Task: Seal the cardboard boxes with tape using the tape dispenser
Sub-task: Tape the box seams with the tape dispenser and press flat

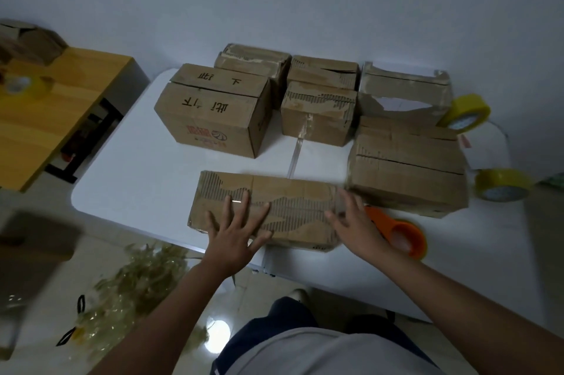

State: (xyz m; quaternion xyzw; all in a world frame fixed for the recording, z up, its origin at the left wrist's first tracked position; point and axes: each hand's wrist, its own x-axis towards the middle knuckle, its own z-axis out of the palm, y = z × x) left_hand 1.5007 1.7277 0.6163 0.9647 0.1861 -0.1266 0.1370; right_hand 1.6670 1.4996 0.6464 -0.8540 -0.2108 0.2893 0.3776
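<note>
White desk (128, 179) against a pale wall. Left grip (235, 232), fingers spread, lies flat on the near box (283, 206); right grip (355, 222), open, touches its right end. Orange dispenser (403, 232) lies just right of it; five boxes (213, 109) stand beyond.

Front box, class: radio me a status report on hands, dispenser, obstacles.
Both hands open: left hand flat on front box, right hand at its right end. Orange tape dispenser idle beside it. Nothing blocking.

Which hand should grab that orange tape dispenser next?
Probably the right hand: the dispenser lies just beside it. The left hand lies spread on the box, farther off, and can steady it.
</note>
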